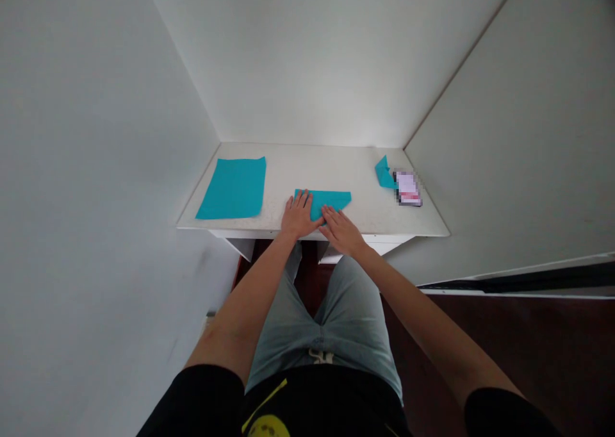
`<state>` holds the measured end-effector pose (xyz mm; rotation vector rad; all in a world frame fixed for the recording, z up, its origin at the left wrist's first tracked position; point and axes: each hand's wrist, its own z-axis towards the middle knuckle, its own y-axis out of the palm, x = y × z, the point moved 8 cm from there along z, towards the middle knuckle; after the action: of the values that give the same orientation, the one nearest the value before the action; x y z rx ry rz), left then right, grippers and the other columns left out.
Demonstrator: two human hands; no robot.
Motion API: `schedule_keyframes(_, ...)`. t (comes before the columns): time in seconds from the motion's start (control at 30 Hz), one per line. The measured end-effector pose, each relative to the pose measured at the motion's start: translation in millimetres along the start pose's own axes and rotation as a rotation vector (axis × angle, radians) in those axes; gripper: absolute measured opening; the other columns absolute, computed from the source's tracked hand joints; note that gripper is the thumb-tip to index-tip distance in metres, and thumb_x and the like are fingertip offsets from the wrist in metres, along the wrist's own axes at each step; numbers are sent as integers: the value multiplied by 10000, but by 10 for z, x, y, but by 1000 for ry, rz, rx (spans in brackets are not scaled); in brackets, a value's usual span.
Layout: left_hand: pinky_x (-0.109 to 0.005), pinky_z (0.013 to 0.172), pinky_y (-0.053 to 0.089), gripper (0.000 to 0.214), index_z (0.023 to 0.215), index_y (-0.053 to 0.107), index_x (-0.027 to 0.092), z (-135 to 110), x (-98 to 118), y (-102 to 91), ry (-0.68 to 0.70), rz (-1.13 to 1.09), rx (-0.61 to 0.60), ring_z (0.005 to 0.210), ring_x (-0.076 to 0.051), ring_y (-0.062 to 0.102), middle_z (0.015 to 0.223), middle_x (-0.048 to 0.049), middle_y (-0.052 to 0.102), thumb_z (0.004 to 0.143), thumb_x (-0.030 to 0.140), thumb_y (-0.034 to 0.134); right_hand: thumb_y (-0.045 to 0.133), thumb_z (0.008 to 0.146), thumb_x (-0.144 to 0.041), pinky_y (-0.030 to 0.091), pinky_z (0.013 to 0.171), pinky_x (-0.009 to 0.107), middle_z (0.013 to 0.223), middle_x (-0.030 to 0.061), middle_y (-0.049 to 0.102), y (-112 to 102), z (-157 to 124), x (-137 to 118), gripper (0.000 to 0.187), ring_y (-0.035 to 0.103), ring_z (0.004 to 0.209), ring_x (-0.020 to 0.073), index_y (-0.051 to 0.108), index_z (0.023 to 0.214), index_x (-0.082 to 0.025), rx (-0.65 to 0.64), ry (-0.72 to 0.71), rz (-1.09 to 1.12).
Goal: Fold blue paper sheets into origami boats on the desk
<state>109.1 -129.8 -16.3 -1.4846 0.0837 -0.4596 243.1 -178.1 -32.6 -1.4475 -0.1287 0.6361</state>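
A folded sheet of blue paper [331,198] lies flat near the front edge of the white desk, its right end cut by a slanting edge. My left hand [298,215] rests on its left part, fingers spread and pointing away from me. Beside it, my right hand [342,229] lies flat over the lower edge of the paper, fingers stretched out toward the left. The two hands almost meet at the paper's front edge. Part of the paper is hidden under both hands.
On the left of the white desk [321,161] lies a larger unfolded blue sheet [233,188]. At the right are a folded blue paper piece [384,173] and a phone [408,189] with a lit, blurred screen. Walls enclose the desk's back and both sides.
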Motion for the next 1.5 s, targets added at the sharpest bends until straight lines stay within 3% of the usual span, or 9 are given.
schedule_keyframes(0.17, -525, 1381, 172, 981, 1740, 316, 144, 16, -15, 37, 26, 19, -9, 1706, -340, 191, 1822, -150, 243, 1000, 765, 483, 157, 1119, -677, 215, 1382, 569, 1800, 180, 280, 44, 31, 331, 857, 239, 1693, 311, 324, 1736, -106, -85, 43, -13)
schedule_keyframes(0.37, -535, 1383, 156, 1082, 1734, 319, 116, -3, 9, 27, 43, 43, -51, 1709, -361, 168, 1825, -180, 213, 953, 837, 520, 216, 1080, -754, 181, 1380, 589, 1813, 222, 177, -99, 179, 814, 977, 184, 1702, 347, 232, 1745, -39, -109, 248, -98)
schedule_keyframes(0.7, -515, 1389, 141, 992, 1743, 331, 248, -369, -84, 14, 175, 58, -114, 1710, -311, 186, 1835, -123, 203, 945, 757, 627, 213, 1100, -683, 187, 1357, 655, 1821, 181, 211, -83, 378, 1054, 869, 191, 1701, 364, 229, 1761, -120, -36, 370, -93)
schedule_keyframes(0.9, -464, 1361, 254, 497, 1564, 602, 395, -498, -173, -110, 136, -38, -100, 1617, -219, 419, 1740, 15, 458, 1074, 463, 550, 304, 1108, -622, 227, 1337, 688, 1804, 132, 306, -194, 356, 969, 760, 234, 1689, 374, 330, 1742, -203, 71, 329, -63)
schedule_keyframes(1.03, -439, 1277, 382, 460, 1483, 666, 315, -336, -151, -186, -18, -85, 0, 1474, -250, 572, 1570, -50, 653, 1089, 509, 529, 392, 1109, -560, 247, 1341, 654, 1780, 109, 370, -249, 338, 878, 676, 286, 1676, 349, 431, 1697, -229, 107, 290, -9)
schedule_keyframes(1.17, -490, 1218, 417, 652, 1577, 537, 183, -194, -54, -246, -201, -37, 135, 1436, -346, 555, 1555, -174, 614, 1043, 552, 604, 457, 1098, -520, 276, 1342, 607, 1768, 97, 398, -284, 320, 811, 661, 319, 1665, 329, 444, 1686, -218, 125, 250, 21)
schedule_keyframes(1.23, -508, 1211, 413, 621, 1554, 545, 167, -176, 30, -264, -249, -21, 185, 1455, -368, 519, 1574, -190, 584, 1046, 520, 608, 462, 1098, -496, 292, 1339, 589, 1762, 89, 414, -298, 309, 789, 654, 327, 1662, 317, 435, 1690, -219, 126, 242, 21)
schedule_keyframes(1.37, -505, 1217, 418, 429, 1473, 623, 187, -223, 316, -167, -179, -4, 173, 1452, -342, 526, 1575, -161, 601, 1092, 346, 504, 475, 1091, -466, 317, 1327, 582, 1753, 82, 432, -332, 296, 752, 632, 350, 1652, 312, 457, 1678, -234, 140, 229, 24)
schedule_keyframes(1.5, -495, 1313, 340, 567, 1587, 530, 93, -345, 581, 30, -110, -8, 156, 1569, -332, 448, 1669, -194, 519, 1133, 384, 355, 472, 1087, -440, 330, 1316, 584, 1736, 80, 461, -355, 290, 733, 614, 375, 1639, 312, 473, 1671, -248, 156, 221, 34)
